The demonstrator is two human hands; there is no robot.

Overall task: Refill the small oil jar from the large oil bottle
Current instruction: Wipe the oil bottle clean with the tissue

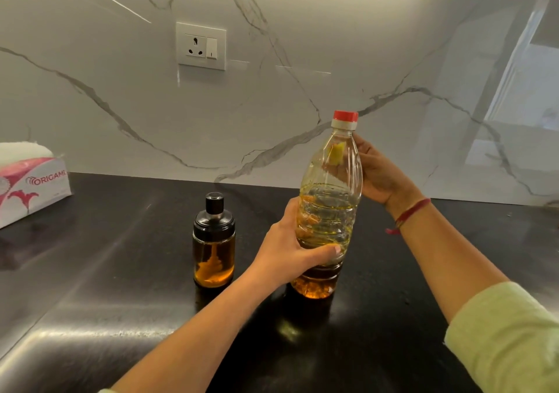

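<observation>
The large clear plastic oil bottle [328, 208] stands upright on the black counter [121, 271], its red cap [345, 116] on, about half full of yellow oil. My left hand [287, 250] grips its lower body from the left. My right hand [378, 171] holds its upper part from the right, fingers curled behind the shoulder. The small glass oil jar [214, 247] with a black lid stands just left of the bottle, holding some amber oil in its lower part; no hand touches it.
A pink and white tissue box [30, 186] sits at the far left of the counter. A marble backsplash with a wall socket [201, 46] rises behind. A red thread is tied round my right wrist.
</observation>
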